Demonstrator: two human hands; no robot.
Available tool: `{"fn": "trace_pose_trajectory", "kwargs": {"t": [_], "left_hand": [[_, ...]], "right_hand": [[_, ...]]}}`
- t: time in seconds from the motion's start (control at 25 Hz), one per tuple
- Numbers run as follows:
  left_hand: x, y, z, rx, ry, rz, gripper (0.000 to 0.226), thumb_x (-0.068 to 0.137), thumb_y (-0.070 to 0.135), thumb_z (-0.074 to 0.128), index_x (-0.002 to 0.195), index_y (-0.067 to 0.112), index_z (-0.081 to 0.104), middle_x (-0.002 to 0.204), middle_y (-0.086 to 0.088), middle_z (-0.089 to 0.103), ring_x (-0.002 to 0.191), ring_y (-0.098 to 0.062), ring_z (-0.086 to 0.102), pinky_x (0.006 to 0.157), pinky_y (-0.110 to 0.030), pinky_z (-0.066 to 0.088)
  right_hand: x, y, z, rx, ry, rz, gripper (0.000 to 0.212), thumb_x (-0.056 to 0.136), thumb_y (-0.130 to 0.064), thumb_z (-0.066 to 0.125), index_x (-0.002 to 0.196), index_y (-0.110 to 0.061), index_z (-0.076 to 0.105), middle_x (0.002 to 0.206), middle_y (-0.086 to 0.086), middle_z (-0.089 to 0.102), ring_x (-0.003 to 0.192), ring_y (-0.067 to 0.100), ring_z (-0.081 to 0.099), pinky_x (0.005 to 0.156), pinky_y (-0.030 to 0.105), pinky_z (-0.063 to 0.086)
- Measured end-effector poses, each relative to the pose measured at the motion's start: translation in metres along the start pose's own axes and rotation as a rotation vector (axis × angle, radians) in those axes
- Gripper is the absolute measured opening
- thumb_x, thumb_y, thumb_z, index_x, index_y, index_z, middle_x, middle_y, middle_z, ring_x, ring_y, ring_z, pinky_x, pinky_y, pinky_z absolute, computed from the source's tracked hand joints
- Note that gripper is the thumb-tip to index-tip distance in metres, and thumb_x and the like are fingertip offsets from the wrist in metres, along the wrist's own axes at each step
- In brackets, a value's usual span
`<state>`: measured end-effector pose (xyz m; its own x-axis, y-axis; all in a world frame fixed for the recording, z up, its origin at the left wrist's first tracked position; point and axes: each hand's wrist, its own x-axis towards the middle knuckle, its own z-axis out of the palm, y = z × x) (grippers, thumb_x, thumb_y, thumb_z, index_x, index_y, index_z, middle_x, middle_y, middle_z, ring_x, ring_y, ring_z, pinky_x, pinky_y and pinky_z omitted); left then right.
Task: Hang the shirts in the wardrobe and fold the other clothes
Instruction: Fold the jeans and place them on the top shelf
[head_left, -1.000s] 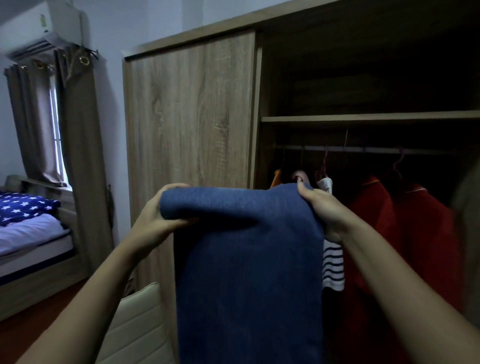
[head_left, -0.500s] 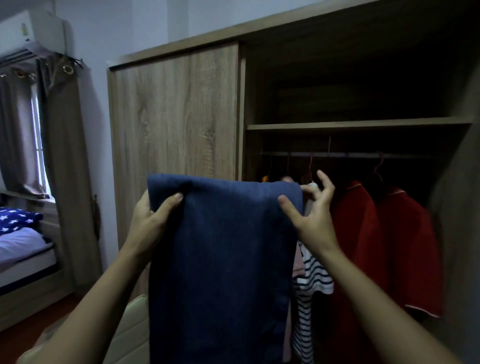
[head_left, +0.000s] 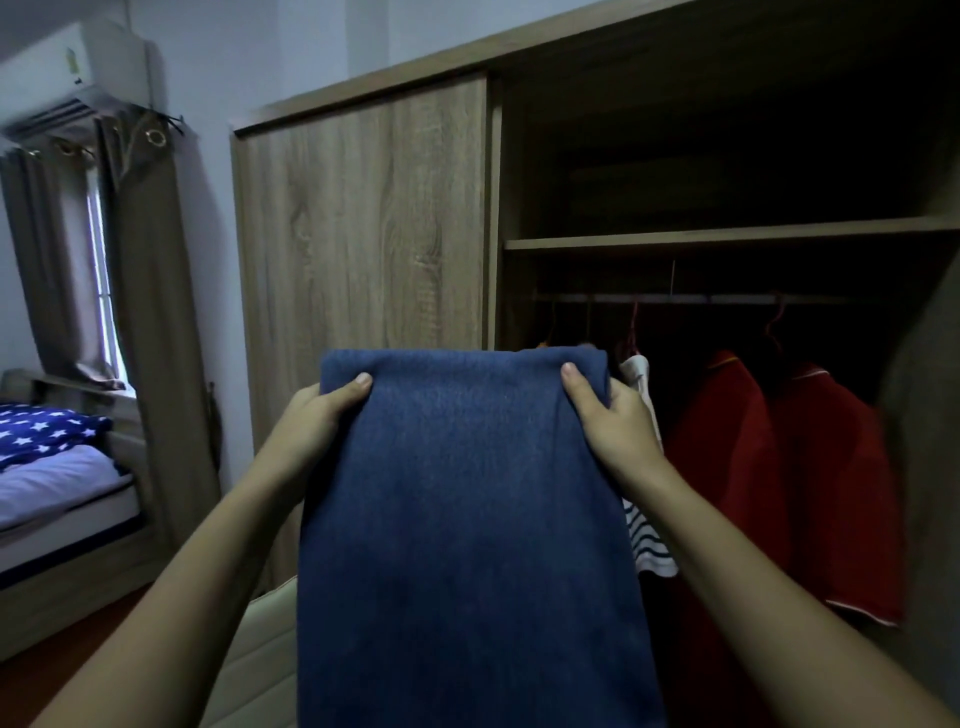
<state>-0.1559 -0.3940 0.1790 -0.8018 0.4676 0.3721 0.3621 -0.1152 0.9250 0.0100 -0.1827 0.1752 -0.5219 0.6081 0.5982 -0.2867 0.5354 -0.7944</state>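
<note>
A blue denim garment fills the centre of the frame, held up in front of the open wardrobe. Its long axis runs straight up and down. The folded top edge lies level, just below the middle of the frame, and the cloth hangs flat from there and passes out of the bottom edge.

The left hand pinches the upper left corner, with its thumb pressed on the near face and its fingers hidden behind the cloth. The right hand pinches the upper right corner the same way, thumb in front and fingers curled round the side edge.

Right of the garment, inside the wardrobe, a striped shirt and two red shirts hang from the rail, which sits under a shelf.

At the far left of the frame are a bed with a star-patterned pillow, a curtain and, in the upper left corner, an air conditioner. A cream cushion shows at the bottom, left of the garment.
</note>
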Motion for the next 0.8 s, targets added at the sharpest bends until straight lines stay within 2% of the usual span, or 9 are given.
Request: {"fn": "trace_pose_trajectory", "kwargs": {"t": [0.08,0.16,0.24,0.36,0.52,0.6,0.64,0.72,0.8], "left_hand": [[-0.003,-0.003,0.003,0.167,0.047,0.051,0.041,0.092,0.049,0.045,0.117,0.018,0.057,0.116,-0.004,0.062,0.109,-0.024,0.058,0.089,-0.038,0.046],[-0.007,-0.002,0.005,0.280,0.077,0.118,0.051,0.092,0.055,0.039,0.129,0.021,0.051,0.125,-0.006,0.058,0.115,-0.025,0.055,0.100,-0.045,0.042],[-0.006,0.005,0.008,0.149,0.078,0.115,0.048,0.093,0.054,0.039,0.123,0.019,0.054,0.118,-0.005,0.061,0.107,-0.022,0.058,0.092,-0.039,0.047],[0.006,0.003,0.015,0.073,0.082,-0.058,0.041,0.096,0.046,0.040,0.115,0.013,0.054,0.103,-0.005,0.062,0.087,-0.018,0.060,0.071,-0.026,0.044],[0.013,-0.033,0.007,-0.042,-0.053,-0.388,0.055,0.094,0.039,0.048,0.131,-0.001,0.048,0.125,-0.014,0.058,0.109,-0.030,0.057,0.088,-0.034,0.044],[0.017,-0.036,-0.002,-0.161,-0.099,-0.491,0.049,0.092,0.040,0.051,0.125,0.004,0.054,0.110,-0.013,0.066,0.099,-0.026,0.061,0.084,-0.035,0.047],[0.020,-0.034,-0.007,-0.270,-0.105,-0.490,0.043,0.091,0.040,0.052,0.118,0.006,0.058,0.096,-0.011,0.070,0.087,-0.023,0.063,0.075,-0.034,0.049],[0.017,-0.032,-0.016,-0.551,-0.168,-0.387,0.035,0.087,0.043,0.056,0.103,0.012,0.061,0.070,-0.003,0.066,0.060,-0.014,0.061,0.051,-0.025,0.046],[-0.001,-0.035,-0.014,-0.633,-0.270,-0.315,0.035,0.079,0.046,0.062,0.092,0.014,0.065,0.067,-0.003,0.065,0.053,-0.014,0.061,0.047,-0.022,0.043]], "right_hand": [[0.001,-0.004,-0.001,-0.018,0.007,0.005,0.025,0.092,-0.040,0.051,0.091,-0.020,0.065,0.090,0.002,0.070,0.086,0.013,0.066,0.078,0.030,0.053],[0.005,-0.014,-0.010,0.004,-0.003,0.003,0.021,0.093,-0.040,0.050,0.096,-0.022,0.061,0.093,-0.002,0.067,0.089,0.011,0.064,0.076,0.028,0.052],[0.008,-0.016,-0.022,0.157,-0.123,0.079,0.036,0.091,-0.046,0.050,0.113,-0.018,0.058,0.101,-0.002,0.067,0.095,0.013,0.065,0.074,0.026,0.049],[-0.015,0.018,-0.027,0.366,-0.358,0.371,0.044,0.084,-0.051,0.051,0.112,-0.018,0.062,0.098,-0.002,0.072,0.091,0.011,0.069,0.078,0.031,0.049],[-0.042,0.054,-0.008,0.255,-0.356,0.503,0.038,0.088,-0.038,0.055,0.115,-0.012,0.060,0.098,0.002,0.073,0.095,0.020,0.068,0.083,0.033,0.051],[-0.031,0.050,-0.004,0.257,-0.317,0.530,0.023,0.094,-0.033,0.048,0.102,-0.016,0.061,0.090,-0.002,0.070,0.087,0.016,0.065,0.075,0.029,0.049],[-0.023,0.045,-0.003,0.284,-0.281,0.552,0.020,0.095,-0.031,0.047,0.098,-0.017,0.061,0.089,-0.002,0.068,0.086,0.015,0.063,0.074,0.029,0.047],[-0.003,0.046,-0.003,0.340,-0.183,0.569,0.021,0.093,-0.029,0.050,0.101,-0.013,0.060,0.093,0.003,0.065,0.087,0.017,0.060,0.073,0.029,0.045],[0.012,0.049,-0.001,0.363,-0.092,0.606,0.030,0.092,-0.028,0.051,0.113,-0.008,0.058,0.097,0.006,0.064,0.086,0.019,0.060,0.072,0.029,0.046]]}}
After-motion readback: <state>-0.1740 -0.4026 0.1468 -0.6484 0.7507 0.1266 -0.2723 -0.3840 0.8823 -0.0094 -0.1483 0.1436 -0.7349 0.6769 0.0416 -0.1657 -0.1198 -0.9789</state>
